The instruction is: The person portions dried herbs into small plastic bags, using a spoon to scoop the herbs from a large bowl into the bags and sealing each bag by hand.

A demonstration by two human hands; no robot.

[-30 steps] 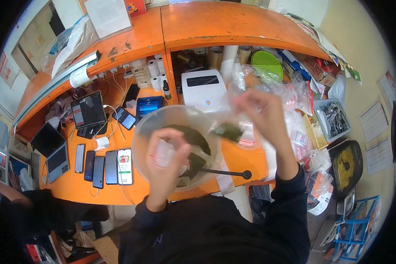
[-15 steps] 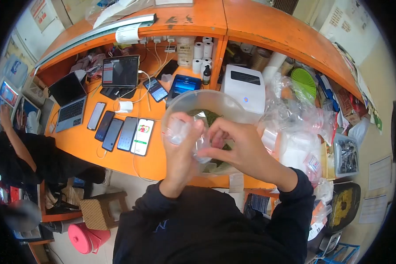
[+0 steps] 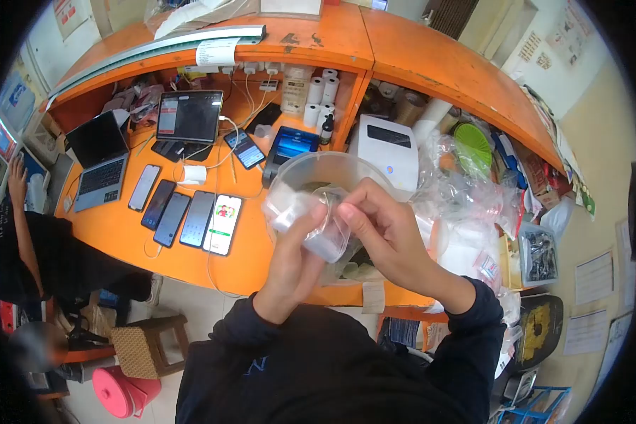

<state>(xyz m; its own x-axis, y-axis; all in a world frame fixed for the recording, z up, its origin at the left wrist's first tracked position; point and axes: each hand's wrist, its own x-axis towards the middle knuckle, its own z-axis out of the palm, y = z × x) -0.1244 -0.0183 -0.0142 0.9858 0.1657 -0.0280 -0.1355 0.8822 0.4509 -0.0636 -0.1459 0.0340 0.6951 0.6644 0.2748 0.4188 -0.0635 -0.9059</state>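
My left hand [image 3: 292,260] is closed around a clear plastic bag [image 3: 328,244] and a bunched piece of whitish clear plastic [image 3: 281,209]. With thumb and fingertips, my right hand [image 3: 397,233] pinches the upper right edge of that bag. Both hands are held over a large translucent round tub [image 3: 346,161] at the front of the orange counter [image 3: 251,270]. Greenish contents show in the tub below, mostly hidden by my hands and the plastic.
Several phones [image 3: 194,218], a laptop [image 3: 104,166] and a tablet [image 3: 189,116] lie to the left. A white printer [image 3: 385,148] stands behind the tub; loose plastic bags [image 3: 466,205] pile up on the right. Another person's arm [image 3: 22,226] is at far left.
The clear bag now shows more fully between my hands. My right fingers have moved to its upper edge. The other person's hand has shifted slightly at far left.
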